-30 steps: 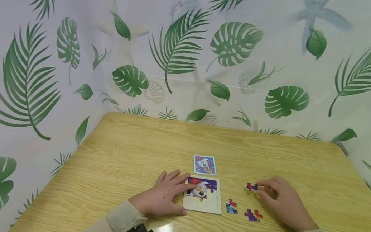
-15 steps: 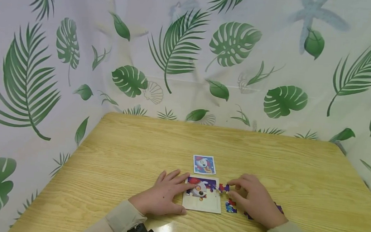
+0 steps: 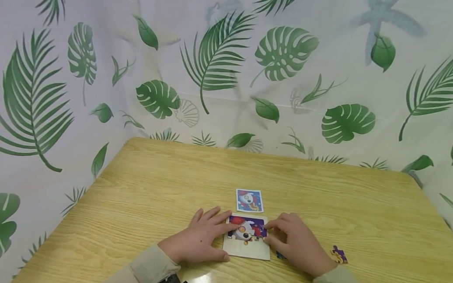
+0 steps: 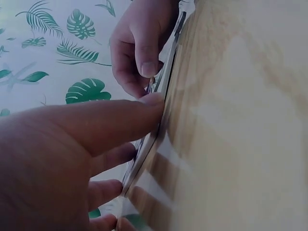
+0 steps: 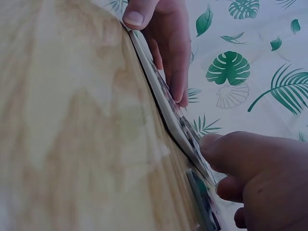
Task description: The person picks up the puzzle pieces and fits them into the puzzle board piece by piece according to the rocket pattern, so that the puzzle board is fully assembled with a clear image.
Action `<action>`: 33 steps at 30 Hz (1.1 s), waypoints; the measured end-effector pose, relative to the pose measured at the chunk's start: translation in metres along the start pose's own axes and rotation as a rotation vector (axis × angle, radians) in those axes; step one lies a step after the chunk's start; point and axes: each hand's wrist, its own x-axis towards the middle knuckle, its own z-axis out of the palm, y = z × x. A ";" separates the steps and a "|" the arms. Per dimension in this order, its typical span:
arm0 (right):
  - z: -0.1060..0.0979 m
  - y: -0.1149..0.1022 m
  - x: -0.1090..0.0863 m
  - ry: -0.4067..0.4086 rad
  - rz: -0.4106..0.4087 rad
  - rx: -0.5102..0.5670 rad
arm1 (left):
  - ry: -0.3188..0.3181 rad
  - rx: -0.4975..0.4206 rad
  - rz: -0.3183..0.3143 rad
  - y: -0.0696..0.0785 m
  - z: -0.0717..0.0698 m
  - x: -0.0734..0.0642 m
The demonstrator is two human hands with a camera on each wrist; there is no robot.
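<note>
A square jigsaw puzzle board (image 3: 247,251) lies on the table, its far half filled with a white cartoon animal picture and its near half bare cream. My left hand (image 3: 200,240) rests spread along the board's left side, index finger over the picture and thumb near the front left corner. At the board's right side, my right hand (image 3: 300,244) pinches a red and purple puzzle piece (image 3: 261,233) between thumb and fingertips, low over the far right part. Its fingertips partly cover the piece. In the right wrist view, the thumb (image 5: 210,142) is right at the board's edge.
Behind the board lies a small picture card (image 3: 249,200) of the same animal. One loose purple and orange piece (image 3: 339,254) lies beyond the right wrist. Another blue piece (image 3: 280,255) shows partly under the right hand. A leaf-print curtain (image 3: 231,71) stands behind the table.
My right hand has carried the puzzle piece leftward from the table's right side onto the board's far right part. The left hand has stayed in place.
</note>
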 end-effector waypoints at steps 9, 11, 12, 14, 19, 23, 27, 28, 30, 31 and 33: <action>0.005 0.004 0.002 -0.025 -0.012 -0.069 | 0.025 -0.006 -0.021 0.002 0.002 0.000; 0.004 0.003 0.002 -0.034 -0.012 -0.074 | 0.023 -0.002 -0.028 0.003 0.002 0.000; 0.004 0.003 0.002 -0.039 -0.012 -0.078 | 0.022 -0.004 -0.031 0.003 0.002 0.000; 0.004 0.002 0.002 -0.047 -0.014 -0.082 | 0.018 -0.004 -0.036 0.004 0.002 0.000; 0.003 -0.001 0.000 -0.048 -0.028 -0.103 | 0.022 0.008 -0.039 0.007 0.004 0.000; 0.003 -0.002 0.000 -0.030 -0.036 -0.119 | 0.026 0.001 -0.024 0.011 0.006 0.001; 0.005 -0.004 0.000 -0.012 -0.041 -0.129 | 0.021 0.022 0.004 0.015 0.008 0.003; 0.006 -0.005 0.000 -0.009 -0.041 -0.133 | 0.020 0.031 0.011 0.016 0.008 0.004; 0.007 -0.006 0.001 -0.005 -0.041 -0.141 | 0.021 0.058 0.026 0.017 0.009 0.006; 0.007 -0.006 0.001 -0.004 -0.039 -0.143 | 0.020 0.067 0.030 0.017 0.009 0.007; 0.008 -0.007 0.001 -0.003 -0.038 -0.149 | 0.017 0.076 0.033 0.018 0.009 0.008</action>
